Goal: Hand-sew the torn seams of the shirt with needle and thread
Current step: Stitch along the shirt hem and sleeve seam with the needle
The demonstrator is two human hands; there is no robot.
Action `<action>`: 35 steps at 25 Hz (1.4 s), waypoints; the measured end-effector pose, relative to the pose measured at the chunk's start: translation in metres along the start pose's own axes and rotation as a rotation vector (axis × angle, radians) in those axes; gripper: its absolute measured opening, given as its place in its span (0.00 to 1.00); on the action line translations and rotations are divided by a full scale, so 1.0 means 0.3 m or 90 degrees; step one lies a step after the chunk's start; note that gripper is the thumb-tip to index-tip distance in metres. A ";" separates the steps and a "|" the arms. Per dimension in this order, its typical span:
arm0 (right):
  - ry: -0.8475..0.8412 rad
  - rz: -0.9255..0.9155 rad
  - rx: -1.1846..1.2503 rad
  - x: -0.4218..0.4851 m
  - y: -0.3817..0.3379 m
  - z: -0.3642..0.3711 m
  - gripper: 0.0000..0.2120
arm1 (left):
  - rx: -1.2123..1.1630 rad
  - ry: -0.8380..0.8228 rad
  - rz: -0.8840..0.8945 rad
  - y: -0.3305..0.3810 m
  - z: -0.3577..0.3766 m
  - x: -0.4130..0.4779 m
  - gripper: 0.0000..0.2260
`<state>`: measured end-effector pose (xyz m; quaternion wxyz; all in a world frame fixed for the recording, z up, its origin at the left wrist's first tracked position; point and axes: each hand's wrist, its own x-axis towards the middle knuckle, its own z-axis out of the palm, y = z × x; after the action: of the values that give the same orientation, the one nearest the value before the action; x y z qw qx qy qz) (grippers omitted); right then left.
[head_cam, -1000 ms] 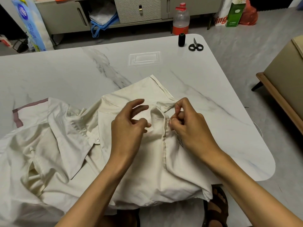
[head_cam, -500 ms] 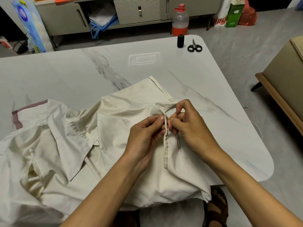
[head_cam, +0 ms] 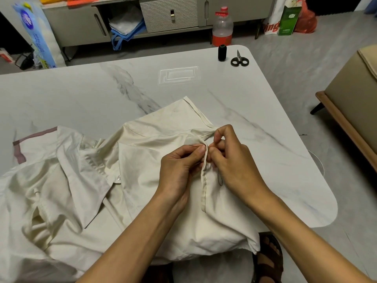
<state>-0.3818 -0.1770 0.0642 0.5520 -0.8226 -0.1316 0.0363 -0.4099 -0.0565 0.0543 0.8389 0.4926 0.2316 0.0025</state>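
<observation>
Both your hands close on the seam (head_cam: 204, 186) of the cream shirt (head_cam: 142, 176), which lies over the near edge of the table (head_cam: 81, 94): left hand (head_cam: 179, 168) pinching from its left, right hand (head_cam: 234, 166) from its right. The needle is hidden between your fingertips. Beyond, a black thread spool (head_cam: 222, 53) stands beside scissors (head_cam: 239, 61). Print on the blue pack (head_cam: 34, 37) is unreadable; a bag (head_cam: 270, 27) shows "ing".

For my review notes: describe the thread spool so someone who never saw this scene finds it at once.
Start at the white marbled table and look to its far right corner, beyond the cream shirt. There a black thread spool stands upright, just left of the scissors. It is a dark cylinder; the scissors lie flat and show two ring handles.
</observation>
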 end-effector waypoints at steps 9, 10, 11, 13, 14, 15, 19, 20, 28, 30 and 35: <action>0.137 -0.184 -0.421 -0.056 0.015 -0.035 0.04 | 0.015 0.017 0.033 0.013 0.022 0.024 0.01; 0.134 -0.154 -0.400 -0.053 0.015 -0.043 0.02 | 0.035 0.024 0.043 0.015 0.020 0.025 0.03; 0.124 -0.106 -0.351 -0.046 0.014 -0.053 0.02 | 0.046 0.032 0.052 0.019 0.019 0.026 0.04; 0.105 0.000 -0.231 -0.027 0.018 -0.079 0.03 | 0.023 0.052 0.065 0.035 0.019 0.026 0.05; 0.097 0.049 -0.192 -0.017 0.022 -0.093 0.04 | -0.020 0.066 0.067 0.046 0.015 0.032 0.05; 0.086 0.092 -0.163 -0.008 0.026 -0.105 0.04 | -0.083 0.076 0.068 0.061 0.009 0.041 0.06; 0.039 0.169 -0.102 0.002 0.038 -0.114 0.08 | -0.343 0.029 0.068 0.121 -0.025 0.081 0.07; 0.036 0.162 -0.117 0.003 0.039 -0.108 0.09 | -0.382 0.018 0.070 0.129 -0.032 0.081 0.08; 0.075 0.098 -0.340 0.017 0.068 -0.071 0.18 | 0.041 0.231 0.248 0.195 -0.138 0.060 0.06; 0.080 0.082 -0.379 0.020 0.062 -0.053 0.17 | 0.051 0.231 0.259 0.199 -0.147 0.051 0.06; 0.104 -0.227 -0.414 0.025 0.019 0.012 0.12 | 0.015 0.178 0.230 0.190 -0.153 0.046 0.07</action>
<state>-0.3744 -0.1739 0.0583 0.2682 -0.9193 -0.2330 -0.1694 -0.4026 0.0139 0.0776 0.7785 0.5309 0.2537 0.2184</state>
